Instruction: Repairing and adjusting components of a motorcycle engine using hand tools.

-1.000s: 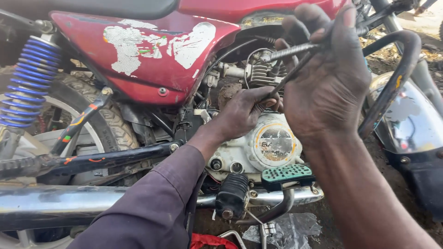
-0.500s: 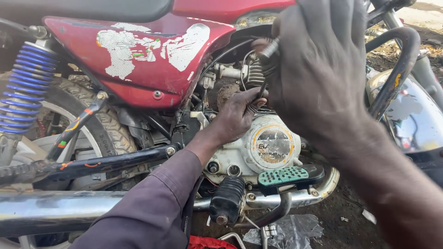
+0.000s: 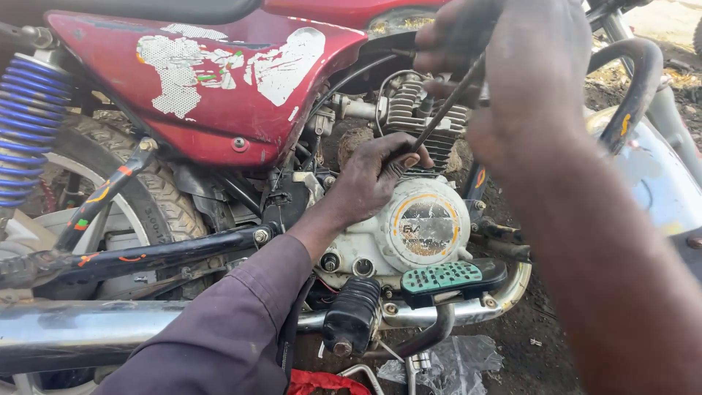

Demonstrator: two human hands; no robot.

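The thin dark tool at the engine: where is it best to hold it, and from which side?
Probably at its upper end, from above right: the tool slants down-left, its tip guided by the left hand at the engine. The right hand already wraps that raised end.

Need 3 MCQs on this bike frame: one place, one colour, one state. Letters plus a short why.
1. Where does the left hand rest?
A. on the rear tyre
B. on the engine, just above the round cover
C. on the exhaust pipe

2. What colour is the rear shock spring?
A. blue
B. yellow
C. black

3. What state is the red side panel in?
A. freshly painted
B. removed from the bike
C. paint peeled in white patches

Answers:
1 B: its fingers lie at the tip of the thin tool above the cover.
2 A: the coils are blue.
3 C: white bare patches show on the panel.
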